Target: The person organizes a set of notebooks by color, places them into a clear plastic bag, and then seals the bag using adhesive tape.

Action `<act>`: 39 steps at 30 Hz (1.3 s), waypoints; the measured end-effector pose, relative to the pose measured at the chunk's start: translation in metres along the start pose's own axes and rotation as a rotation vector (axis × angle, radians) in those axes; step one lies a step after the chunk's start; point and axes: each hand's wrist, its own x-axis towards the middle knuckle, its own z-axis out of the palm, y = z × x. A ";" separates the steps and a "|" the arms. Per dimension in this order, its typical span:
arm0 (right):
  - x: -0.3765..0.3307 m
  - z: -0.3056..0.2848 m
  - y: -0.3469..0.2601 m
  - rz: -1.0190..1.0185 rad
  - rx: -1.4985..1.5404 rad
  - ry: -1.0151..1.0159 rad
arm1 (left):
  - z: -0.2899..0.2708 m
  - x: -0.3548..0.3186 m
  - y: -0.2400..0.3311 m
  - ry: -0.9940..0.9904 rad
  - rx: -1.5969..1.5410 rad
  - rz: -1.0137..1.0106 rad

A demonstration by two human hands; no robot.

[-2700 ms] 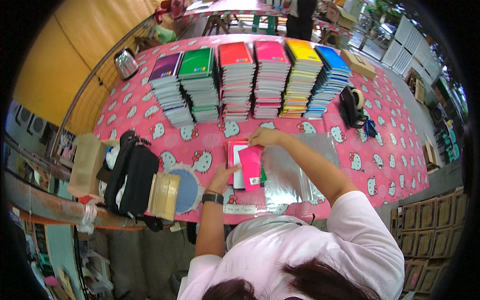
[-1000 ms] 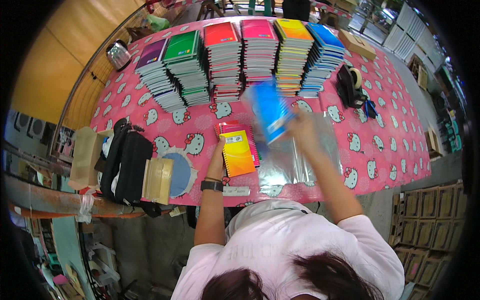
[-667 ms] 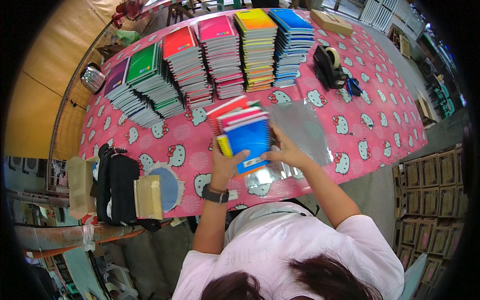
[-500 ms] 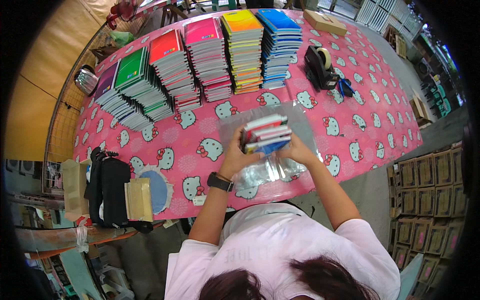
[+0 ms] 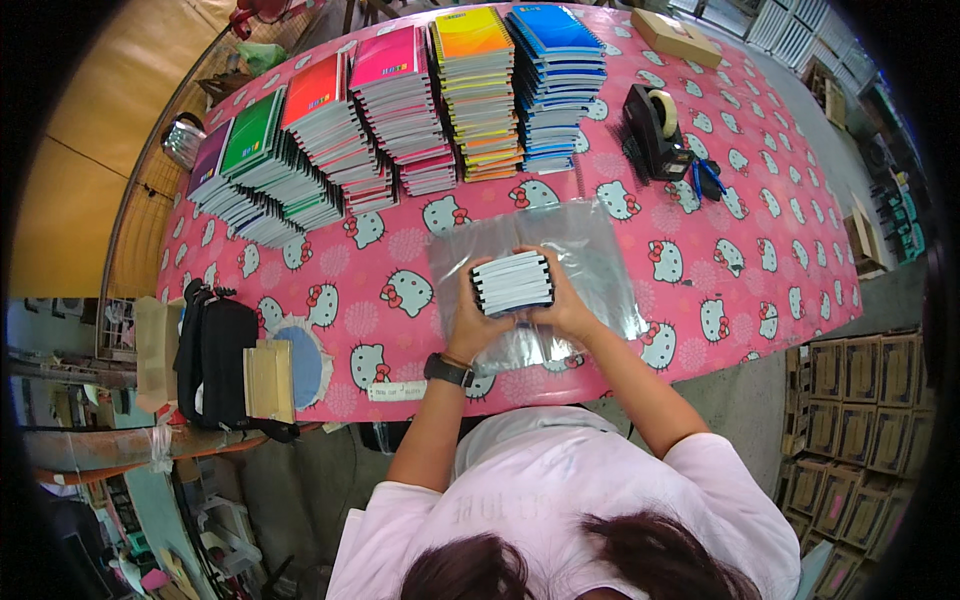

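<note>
Between my two hands is a small stack of spiral notebooks point(image 5: 513, 282), its white page edges turned up toward me. My left hand point(image 5: 476, 318) grips the stack's left side, and my right hand point(image 5: 562, 304) closes round its right side. Beneath them a clear plastic bag point(image 5: 600, 260) lies flat on the pink patterned tablecloth point(image 5: 400, 235). Beyond the bag rise tall piles of spiral notebooks, sorted by cover: purple point(image 5: 208, 158), green point(image 5: 250, 132), red point(image 5: 313, 90), pink point(image 5: 388, 55), yellow point(image 5: 470, 33) and blue point(image 5: 555, 30).
At the right stand a black tape dispenser point(image 5: 655, 135) and blue-handled cutters point(image 5: 708, 180). A cardboard box point(image 5: 675, 38) sits at the far edge. A black bag point(image 5: 222, 355) and an opened carton point(image 5: 270, 380) are at the left. Stacked boxes point(image 5: 860, 400) stand on the floor at right.
The notebooks in my hands went from loose and tilted, with coloured covers showing, to an even stack with page edges up. Both hands stay over the plastic bag.
</note>
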 end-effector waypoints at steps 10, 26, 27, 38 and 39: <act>-0.005 -0.022 0.008 0.170 -0.078 -0.103 | 0.005 -0.003 -0.016 -0.019 -0.125 -0.160; 0.020 -0.134 0.045 -0.266 -1.461 0.357 | 0.027 0.054 -0.037 0.014 0.424 -0.693; 0.021 -0.132 0.041 -0.268 -1.371 0.381 | 0.024 0.052 -0.039 0.020 0.406 -0.648; -0.037 -0.124 0.010 0.533 -0.499 0.143 | 0.022 0.042 -0.032 -0.035 0.576 -0.696; -0.037 -0.117 0.001 0.481 -0.556 0.138 | 0.026 0.044 -0.025 0.021 0.539 -0.679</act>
